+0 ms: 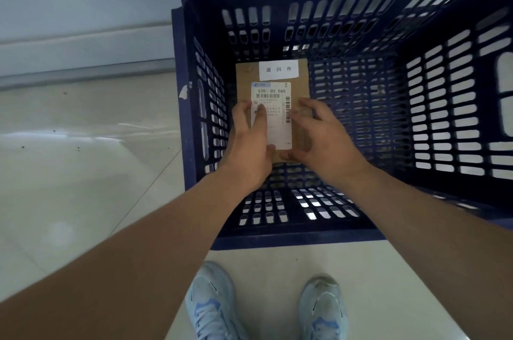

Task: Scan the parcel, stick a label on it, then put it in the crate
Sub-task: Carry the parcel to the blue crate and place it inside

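Note:
A flat brown cardboard parcel (301,81) lies inside the dark blue slotted crate (433,106), near its left wall at the bottom. On it sit a white shipping label with barcodes (273,95) and a smaller white label with printed characters (278,69) at its far end. My left hand (251,140) rests on the parcel's left side, fingers over the shipping label, thumb at the near edge. My right hand (319,131) holds the parcel's right side, thumb under the near edge. Both arms reach down into the crate.
The crate stands on a pale tiled floor (69,159), close to a grey skirting board and wall (83,42) at the back left. My two light blue shoes (211,303) stand just in front of the crate's near rim.

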Motion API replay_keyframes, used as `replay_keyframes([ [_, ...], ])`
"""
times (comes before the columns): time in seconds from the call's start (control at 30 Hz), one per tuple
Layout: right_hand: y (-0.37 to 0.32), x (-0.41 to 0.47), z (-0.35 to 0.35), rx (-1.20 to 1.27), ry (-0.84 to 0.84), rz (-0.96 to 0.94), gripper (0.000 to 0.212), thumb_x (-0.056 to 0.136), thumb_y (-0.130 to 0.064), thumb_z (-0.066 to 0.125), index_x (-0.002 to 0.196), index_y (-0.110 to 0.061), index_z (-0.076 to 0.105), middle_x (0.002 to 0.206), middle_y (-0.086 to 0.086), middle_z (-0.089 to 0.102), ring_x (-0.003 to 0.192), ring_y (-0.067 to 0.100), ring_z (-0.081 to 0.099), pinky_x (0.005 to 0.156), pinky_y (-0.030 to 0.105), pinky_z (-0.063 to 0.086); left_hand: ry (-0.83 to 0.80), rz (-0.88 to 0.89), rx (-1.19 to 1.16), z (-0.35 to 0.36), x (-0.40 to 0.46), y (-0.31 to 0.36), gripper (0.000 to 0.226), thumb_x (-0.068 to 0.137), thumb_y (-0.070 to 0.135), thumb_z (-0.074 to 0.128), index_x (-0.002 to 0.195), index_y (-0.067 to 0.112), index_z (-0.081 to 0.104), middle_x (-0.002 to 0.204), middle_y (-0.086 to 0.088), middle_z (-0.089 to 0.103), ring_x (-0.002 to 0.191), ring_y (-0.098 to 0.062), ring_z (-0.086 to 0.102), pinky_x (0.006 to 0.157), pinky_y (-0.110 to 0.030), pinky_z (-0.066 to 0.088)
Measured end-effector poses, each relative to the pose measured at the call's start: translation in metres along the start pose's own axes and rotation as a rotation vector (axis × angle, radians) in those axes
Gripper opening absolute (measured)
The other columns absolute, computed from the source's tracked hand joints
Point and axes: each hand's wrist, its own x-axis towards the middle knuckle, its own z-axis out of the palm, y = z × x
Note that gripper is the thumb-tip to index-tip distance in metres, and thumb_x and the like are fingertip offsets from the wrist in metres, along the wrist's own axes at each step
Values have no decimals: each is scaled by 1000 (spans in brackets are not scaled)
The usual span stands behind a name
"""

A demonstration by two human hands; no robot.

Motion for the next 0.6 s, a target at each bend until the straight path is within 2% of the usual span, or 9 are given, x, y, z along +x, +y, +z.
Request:
replay_keyframes([
  [0.17,3,3,16,-36,14,2,75,78,-7,89,144,4,54,162,19,30,147,28,35,119,21,20,6,-35,37,7,5,-3,85,96,5,61,162,7,8,162,-11,-3,150,-31,21,122,-40,31],
  [0.27,4,10,22,-68,4,-14,73,79,-6,88,144,4,54,163,20,29,147,33,36,124,36,29,11,-52,63,10,8,-4,88,95,5,61,162,7,4,162,-10,-4,148,-31,23,123,-39,30],
  [0.37,5,13,24,-85,-5,0,75,82,-9,87,147,-1,52,165,16,25,146,35,35,121,46,35,21,-57,100,12,11,-7,89,95,5,61,162,10,2,163,-7,-9,148,-33,22,122,-42,32],
  [0.53,7,14,22,-122,-27,5,71,86,-10,83,149,-4,51,168,14,20,147,39,33,121,48,34,-16,-66,183,16,10,-9,86,100,9,53,162,14,-7,165,-5,-22,154,-37,3,124,-47,24],
  [0.6,2,14,21,-138,-31,24,69,87,-9,82,149,-6,52,168,13,20,146,39,34,121,47,33,-31,-81,219,15,9,-9,86,100,11,52,162,14,-9,165,-5,-22,154,-38,2,123,-49,26],
])
